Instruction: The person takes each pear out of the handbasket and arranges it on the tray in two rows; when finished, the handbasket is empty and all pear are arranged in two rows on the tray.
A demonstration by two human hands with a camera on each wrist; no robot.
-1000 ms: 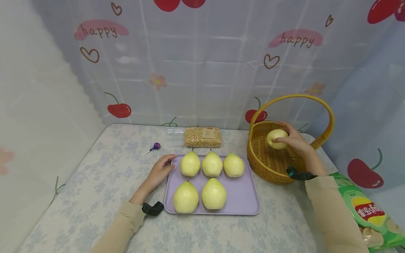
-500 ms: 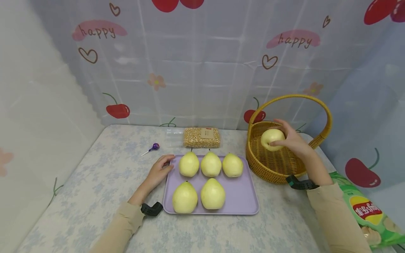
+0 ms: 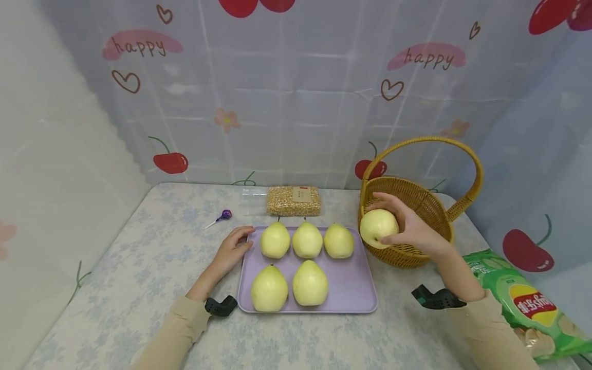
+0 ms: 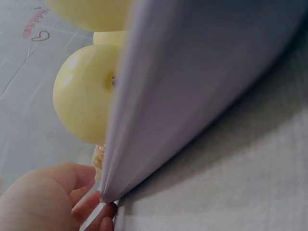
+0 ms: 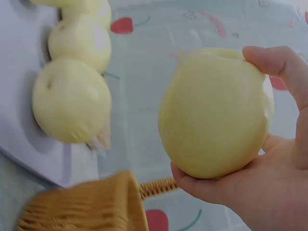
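Observation:
My right hand (image 3: 411, 226) grips a pale yellow pear (image 3: 379, 226), with the thumb at its dimpled end and fingers round its side. This pear overlaps the left front rim of the wicker basket (image 3: 421, 198) in the head view. My left hand (image 3: 233, 250) holds the back left corner of the lilac tray (image 3: 353, 288), thumb and fingers around the corner in the left wrist view. Three pears form the tray's back row, among them the rightmost pear (image 3: 339, 241). Two more, including a front pear (image 3: 310, 283), sit in front; the tray's front right part is bare.
A bag of yellow kernels (image 3: 293, 201) lies behind the tray. Left of it is a purple-wrapped lollipop (image 3: 225, 215). At the right edge lies a green chip bag (image 3: 527, 303), partly behind my right sleeve. The basket's tall handle (image 3: 476, 169) arches above it.
My right hand has brought the pear from inside the basket leftward and toward me, to the rim nearest the tray. The left hand stays at the tray corner.

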